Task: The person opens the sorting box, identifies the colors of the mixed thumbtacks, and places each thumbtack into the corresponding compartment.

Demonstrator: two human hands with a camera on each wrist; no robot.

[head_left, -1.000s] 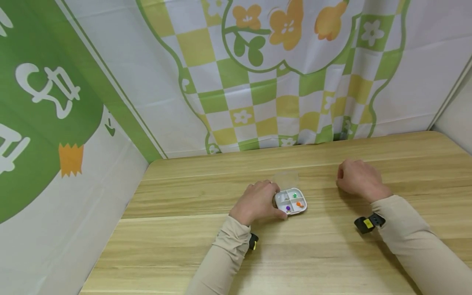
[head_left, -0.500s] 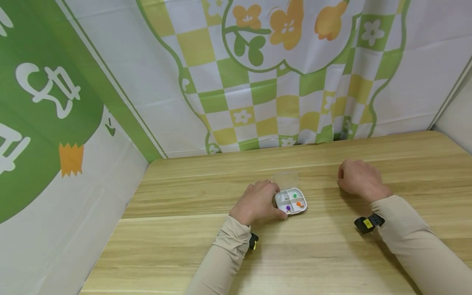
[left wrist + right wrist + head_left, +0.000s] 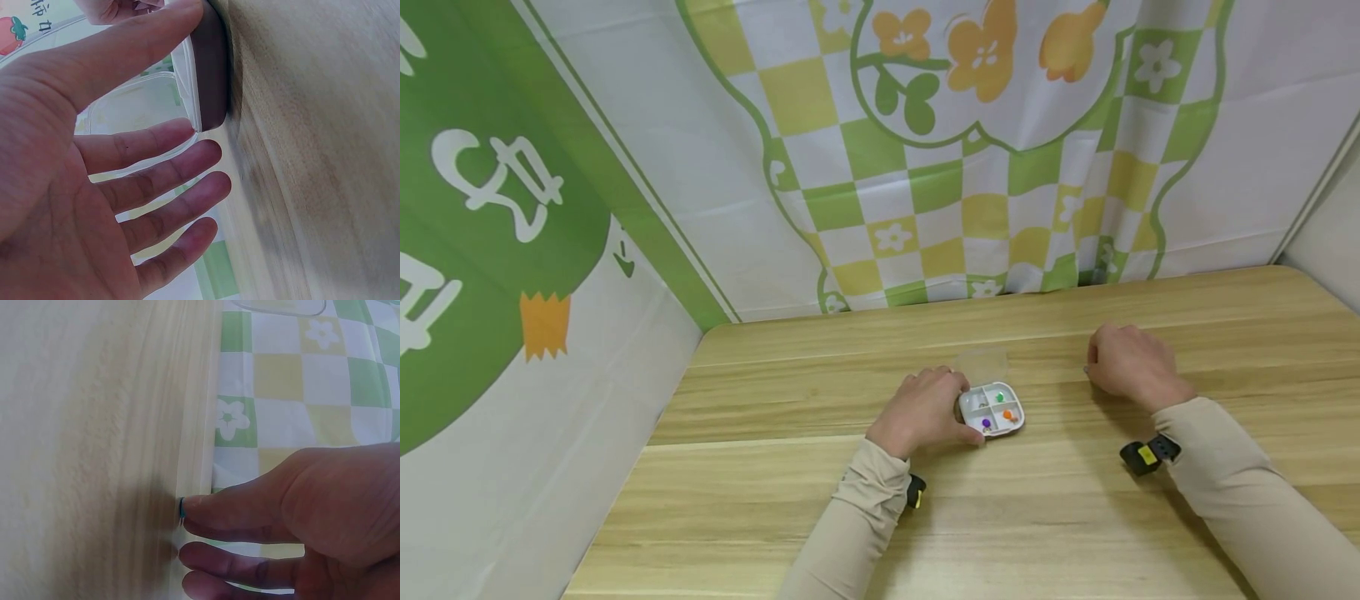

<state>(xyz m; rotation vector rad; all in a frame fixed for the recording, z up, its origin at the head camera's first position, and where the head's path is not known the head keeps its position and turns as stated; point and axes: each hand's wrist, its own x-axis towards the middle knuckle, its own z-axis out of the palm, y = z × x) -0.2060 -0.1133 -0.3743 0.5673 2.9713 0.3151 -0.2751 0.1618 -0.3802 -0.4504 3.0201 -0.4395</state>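
Observation:
A small white pill box (image 3: 1006, 432) lies on the wooden table, divided into four compartments. Its clear lid (image 3: 982, 364) is swung back, away from me. Inside are a purple bit (image 3: 987, 423), an orange bit (image 3: 1009, 415), a green bit (image 3: 1000, 397) and something tiny and pale. My left hand (image 3: 922, 411) holds the box's left side between thumb and index finger; the other fingers stretch out beside it in the left wrist view. To the right of the box, my right hand (image 3: 1131, 362) pinches a tiny teal item (image 3: 182, 507) at the tabletop, mostly hidden by the fingertips.
The wooden table (image 3: 760, 475) reaches back to a checked, flowered curtain (image 3: 936, 217). A green and white printed sheet (image 3: 490, 250) hangs along the left. Each wrist wears a black strap camera, the right one (image 3: 1142, 457) hanging beneath the sleeve.
The right hand has shifted very slightly, and a small dark tip now shows at its fingertips. The left hand and the pill box have stayed in place.

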